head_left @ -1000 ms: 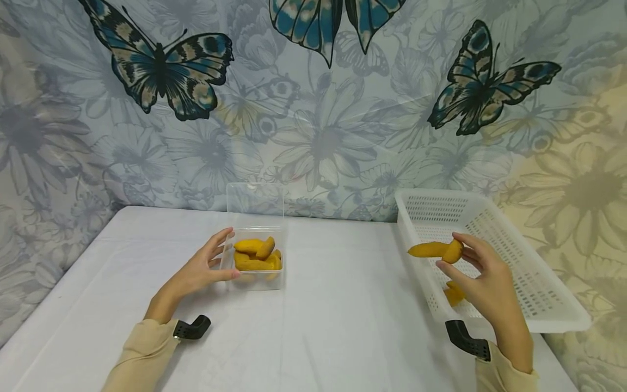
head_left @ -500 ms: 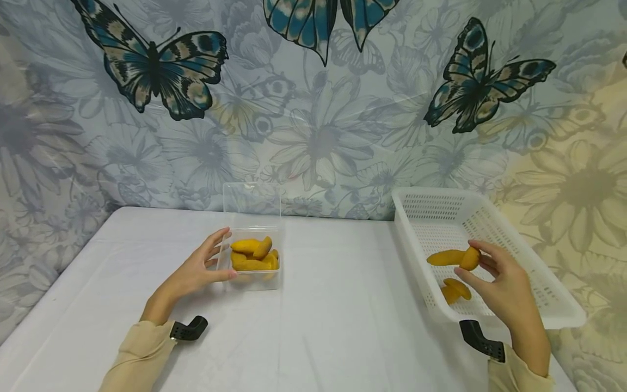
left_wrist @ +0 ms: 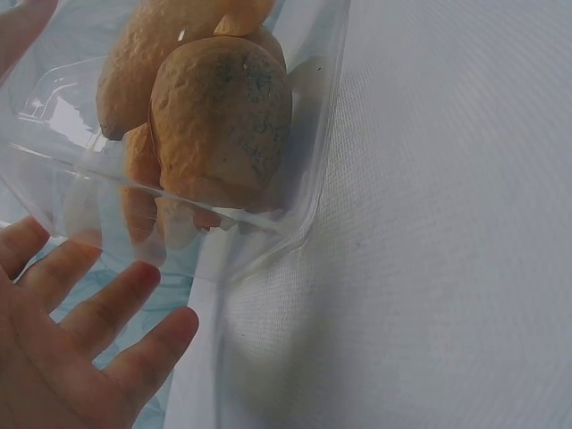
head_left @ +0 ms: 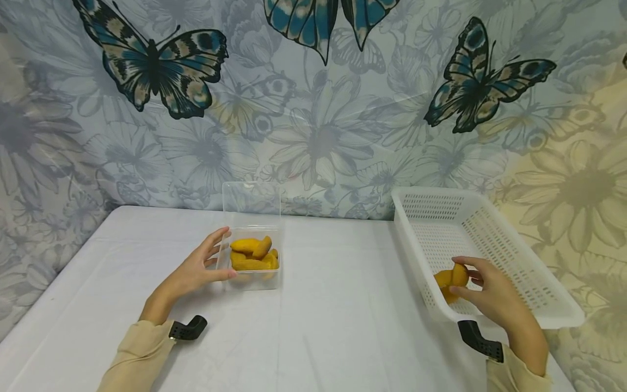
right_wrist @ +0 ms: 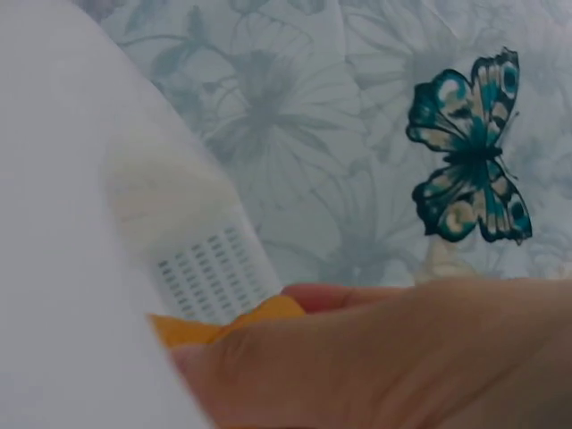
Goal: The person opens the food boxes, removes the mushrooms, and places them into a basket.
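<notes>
My right hand (head_left: 495, 291) is down inside the white basket, thumb and fingers pinching a knobby yellow ginger root (head_left: 459, 275). Just behind and below it lies more yellow ginger (head_left: 448, 294), partly covered by the held one. In the right wrist view only a strip of yellow (right_wrist: 183, 331) shows past the hand. My left hand (head_left: 196, 267) rests with fingers spread along the left side of a clear plastic box (head_left: 254, 280), thumb at its front corner. Several yellow ginger pieces (left_wrist: 223, 116) fill the box; their lumpy surface shows in the left wrist view.
The clear lid (head_left: 252, 204) stands raised at the back of the box. The slotted white basket (head_left: 534, 261) sits at the table's right side. A white cloth (head_left: 338, 305) covers the table, and a butterfly-print backdrop (head_left: 323, 136) hangs behind it.
My right hand, with the ginger root in it, has moved from above the basket's left rim down into the basket, onto the ginger there. The left hand and box have stayed put.
</notes>
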Motion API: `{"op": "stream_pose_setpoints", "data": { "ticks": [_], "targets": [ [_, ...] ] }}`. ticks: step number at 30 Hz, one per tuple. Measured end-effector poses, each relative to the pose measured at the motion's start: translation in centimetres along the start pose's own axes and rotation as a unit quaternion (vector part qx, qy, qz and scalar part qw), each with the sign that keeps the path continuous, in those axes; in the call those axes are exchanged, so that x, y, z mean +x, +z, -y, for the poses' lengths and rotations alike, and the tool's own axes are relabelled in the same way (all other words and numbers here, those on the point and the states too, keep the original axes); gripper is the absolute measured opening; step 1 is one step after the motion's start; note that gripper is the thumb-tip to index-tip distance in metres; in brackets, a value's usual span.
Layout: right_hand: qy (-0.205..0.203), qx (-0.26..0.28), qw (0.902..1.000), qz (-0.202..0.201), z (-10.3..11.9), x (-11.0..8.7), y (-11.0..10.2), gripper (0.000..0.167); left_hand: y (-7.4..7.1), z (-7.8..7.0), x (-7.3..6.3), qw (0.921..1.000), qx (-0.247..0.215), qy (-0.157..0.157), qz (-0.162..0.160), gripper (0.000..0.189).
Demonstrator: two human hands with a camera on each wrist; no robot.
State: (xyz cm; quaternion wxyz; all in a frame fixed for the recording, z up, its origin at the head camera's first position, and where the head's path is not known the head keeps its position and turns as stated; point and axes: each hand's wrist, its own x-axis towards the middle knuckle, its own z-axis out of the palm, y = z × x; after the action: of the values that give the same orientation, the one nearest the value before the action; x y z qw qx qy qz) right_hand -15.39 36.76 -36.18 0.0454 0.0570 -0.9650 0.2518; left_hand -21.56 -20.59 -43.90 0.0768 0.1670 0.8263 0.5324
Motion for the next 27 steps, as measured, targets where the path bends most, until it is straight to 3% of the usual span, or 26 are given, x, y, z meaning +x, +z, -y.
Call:
{"op": "stream_pose_setpoints", "data": {
  "ticks": [6,12,19,27],
  "targets": [
    [0.012,-0.004,0.9986,0.051,0.2,0.2,0.3,0.058,0.0,0.1,-0.1,1.0000,-0.002,0.001,-0.001,0.096],
    [-0.028,-0.013,0.9984,0.047,0.2,0.3,1.0,0.056,0.1,0.0,-0.2,1.0000,-0.002,-0.003,-0.001,0.096],
    [0.009,0.002,0.9971,0.075,0.6,0.4,1.2,0.056,0.1,0.0,-0.1,1.0000,0.000,0.000,0.000,0.097],
    [0.018,0.032,0.9940,0.103,1.6,0.7,1.7,0.053,0.0,-0.2,-0.1,1.0000,-0.001,0.000,0.001,0.096]
  ]
}}
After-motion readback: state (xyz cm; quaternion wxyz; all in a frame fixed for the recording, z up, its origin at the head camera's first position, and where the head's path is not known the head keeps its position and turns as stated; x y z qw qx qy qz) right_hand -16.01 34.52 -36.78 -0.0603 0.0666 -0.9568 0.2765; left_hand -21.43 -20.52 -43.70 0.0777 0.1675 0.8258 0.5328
